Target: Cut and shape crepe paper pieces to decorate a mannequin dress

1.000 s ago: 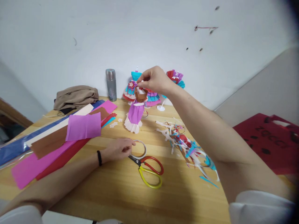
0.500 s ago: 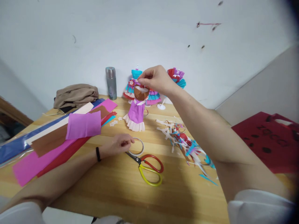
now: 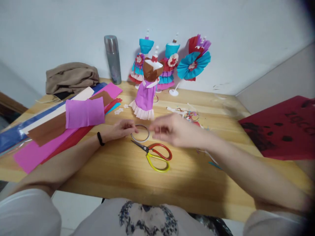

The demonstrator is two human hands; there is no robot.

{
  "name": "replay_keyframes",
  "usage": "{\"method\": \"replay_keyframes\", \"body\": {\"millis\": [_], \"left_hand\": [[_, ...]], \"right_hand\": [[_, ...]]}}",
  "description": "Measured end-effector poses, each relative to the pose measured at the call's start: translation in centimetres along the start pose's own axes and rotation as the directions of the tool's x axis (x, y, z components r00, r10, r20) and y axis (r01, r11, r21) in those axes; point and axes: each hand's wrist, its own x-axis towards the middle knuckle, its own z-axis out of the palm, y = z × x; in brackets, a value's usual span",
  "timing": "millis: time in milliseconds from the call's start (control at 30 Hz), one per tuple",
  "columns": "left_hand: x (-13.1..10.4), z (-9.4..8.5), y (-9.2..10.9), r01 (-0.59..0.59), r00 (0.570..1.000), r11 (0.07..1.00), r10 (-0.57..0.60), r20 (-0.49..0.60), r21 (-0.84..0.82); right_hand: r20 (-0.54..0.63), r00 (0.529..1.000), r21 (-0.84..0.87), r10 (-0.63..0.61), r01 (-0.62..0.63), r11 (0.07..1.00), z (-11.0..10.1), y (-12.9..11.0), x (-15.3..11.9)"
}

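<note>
left hand [image 3: 120, 129] touches tape ring [image 3: 142, 141], right hand [image 3: 169, 130] near it

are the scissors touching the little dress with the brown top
Apart. The head view shows bare tabletop and a pale ring between the scissors and the frilled hem of the dress.

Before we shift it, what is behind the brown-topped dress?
Behind the brown-topped dress, one blue-topped dress shows at left, another dress at right. Parts of their skirts and the table directly behind it are covered from view.
</note>
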Motion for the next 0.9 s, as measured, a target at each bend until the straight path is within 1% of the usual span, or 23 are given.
{"method": "replay_keyframes", "body": {"millis": [33,67,100,133,200,267,333,433,500,533,600,667,700,733,767,800,833,900], "left_hand": [[0.0,0.0,0.1,0.006,1.000,1.000,-0.007,0.014,0.004],[0.0,0.0,0.1,0.011,1.000,1.000,-0.011,0.026,0.003],[0.0,0.0,0.1,0.015,0.999,1.000,-0.015,0.032,-0.004],[0.0,0.1,0.1,0.015,1.000,1.000,-0.015,0.026,-0.020],[0.1,0.2,0.0,0.012,1.000,0.998,-0.012,0.005,-0.066],[0.2,0.3,-0.1,0.026,1.000,0.992,-0.028,-0.010,-0.123],[0.3,0.5,-0.1,0.056,0.998,0.983,-0.059,-0.015,-0.174],[0.2,0.9,0.0,0.085,0.996,0.958,-0.091,-0.010,-0.273],[0.2,1.3,0.0,0.106,0.993,0.916,-0.116,-0.003,-0.386],[0.1,1.5,0.0,0.121,0.990,0.884,-0.138,-0.004,-0.452],[0.2,1.9,-0.1,0.146,0.982,0.802,-0.189,-0.013,-0.579],[0.3,2.3,-0.1,0.158,0.973,0.716,-0.231,-0.016,-0.680],[0.3,2.5,-0.1,0.161,0.970,0.677,-0.241,-0.010,-0.719],[0.3,2.6,0.0,0.163,0.969,0.642,-0.246,0.000,-0.749],[0.3,2.7,0.1,0.166,0.968,0.613,-0.249,0.011,-0.772],[0.2,2.8,0.3,0.173,0.968,0.592,-0.252,0.023,-0.788],[0.2,3.0,0.5,0.181,0.966,0.576,-0.255,0.035,-0.797],[-0.1,3.3,1.0,0.208,0.963,0.561,-0.260,0.068,-0.801]], "right_hand": [[0.112,0.993,-0.039,0.041,-0.036,0.999,1.8,0.2,-1.1],[0.168,0.983,-0.072,0.075,-0.063,0.995,3.4,0.4,-2.2],[0.196,0.973,-0.112,0.119,-0.098,0.989,4.8,0.6,-3.1],[0.206,0.966,-0.147,0.157,-0.128,0.981,6.0,0.9,-3.9],[0.181,0.968,-0.180,0.172,-0.140,0.974,7.7,1.4,-5.0],[0.158,0.974,-0.185,0.160,-0.130,0.974,8.6,1.9,-5.8],[0.136,0.979,-0.138,0.150,-0.132,0.982,8.7,2.2,-6.4],[0.107,0.976,0.015,0.191,-0.194,0.981,8.1,2.3,-7.1],[0.142,0.959,0.175,0.243,-0.266,0.948,7.6,2.2,-7.6],[0.175,0.948,0.273,0.266,-0.306,0.912,7.4,2.2,-7.8],[0.230,0.928,0.473,0.293,-0.370,0.800,7.4,2.3,-8.5],[0.247,0.921,0.640,0.301,-0.388,0.663,7.8,2.6,-9.1],[0.242,0.924,0.706,0.297,-0.378,0.599,8.1,2.8,-9.4],[0.213,0.930,0.762,0.300,-0.350,0.545,8.4,3.0,-9.6],[0.154,0.935,0.805,0.319,-0.306,0.509,8.7,3.2,-9.7],[0.062,0.932,0.833,0.358,-0.246,0.496,9.0,3.5,-9.7],[-0.064,0.906,0.838,0.418,-0.178,0.515,9.2,3.7,-9.6],[-0.297,0.807,0.789,0.510,-0.094,0.608,9.3,4.0,-9.0]]}}
